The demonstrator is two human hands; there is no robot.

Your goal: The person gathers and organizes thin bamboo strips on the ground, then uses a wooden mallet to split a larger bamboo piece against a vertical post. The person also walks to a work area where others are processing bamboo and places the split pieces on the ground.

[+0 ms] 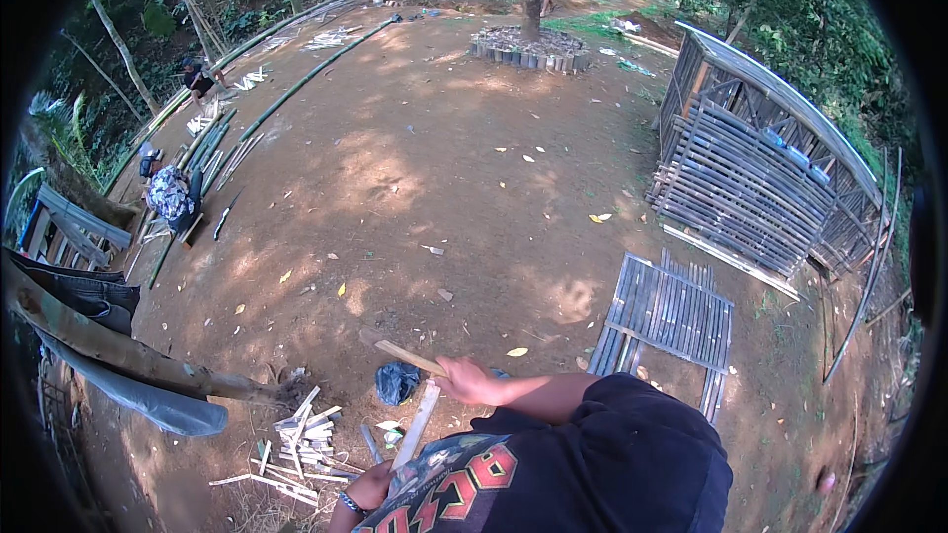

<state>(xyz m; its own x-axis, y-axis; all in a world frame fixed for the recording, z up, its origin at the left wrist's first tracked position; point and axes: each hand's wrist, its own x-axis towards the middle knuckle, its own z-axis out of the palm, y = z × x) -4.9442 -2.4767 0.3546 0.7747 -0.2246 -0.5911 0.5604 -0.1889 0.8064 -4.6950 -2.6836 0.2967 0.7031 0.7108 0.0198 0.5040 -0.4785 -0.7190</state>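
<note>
- Right hand (467, 381): grip is clamping on one end of a wooden stick (410, 355); the stick's far end is pointing up and left, over bare ground.
- Left hand (370, 487): grip is closing round the lower end of a pale flat strip (417, 426); finger detail is partly hiding. A band (349, 503) is circling this wrist.
- Strip is slanting upward in front of the dark shirt (592, 464), its upper end sitting just under the right hand; cannot tell whether the two are touching.
- Dark plastic bag (397, 383) is lying on the ground, just left of the strip's upper end.
- Pile of split sticks (308, 442) is lying loosely crossed, left of the strip and near the left hand.
- Thick pole (148, 360) is running in from the left, dark trousers (79, 294) hanging by it and a grey-blue sheet (148, 397) showing below.
- Slatted panel (671, 311) is lying flat on the right; a larger slatted rack (741, 188) is leaning on a shed (839, 202) beyond it.
- Far left: a person in a patterned top (170, 192) is crouching beside long bamboo poles (207, 143).
</note>
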